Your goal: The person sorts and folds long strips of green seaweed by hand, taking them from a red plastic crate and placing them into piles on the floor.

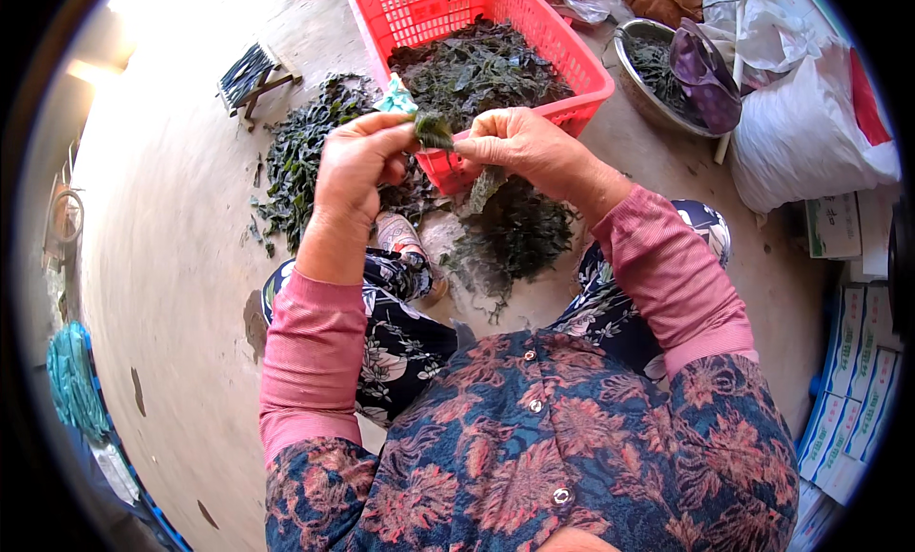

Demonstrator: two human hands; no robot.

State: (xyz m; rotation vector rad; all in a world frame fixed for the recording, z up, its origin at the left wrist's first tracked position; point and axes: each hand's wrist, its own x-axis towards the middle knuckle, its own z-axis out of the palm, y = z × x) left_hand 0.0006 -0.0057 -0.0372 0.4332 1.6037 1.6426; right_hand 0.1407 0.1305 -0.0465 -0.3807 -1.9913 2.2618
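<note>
A dark green piece of seaweed (435, 131) is stretched between my two hands at the near edge of a red plastic basket (591, 83). My left hand (360, 166) pinches its left end, with a crumpled pale turquoise scrap (396, 96) just beyond the fingers. At the other end, my right hand (529, 152) grips the seaweed between thumb and fingers. Inside the basket lies a heap of dark seaweed (477, 71). Below my right hand, another seaweed pile (519, 233) rests on the floor between my feet. A larger heap of seaweed (310, 166) spreads out left of the basket.
A small folding stool (253, 80) stands at the far left. Right of the basket sits a metal basin (639, 80) of seaweed with a dark purple bag (703, 75) over its rim. Farther right are a bulging white sack (810, 132) and stacked cartons (853, 380).
</note>
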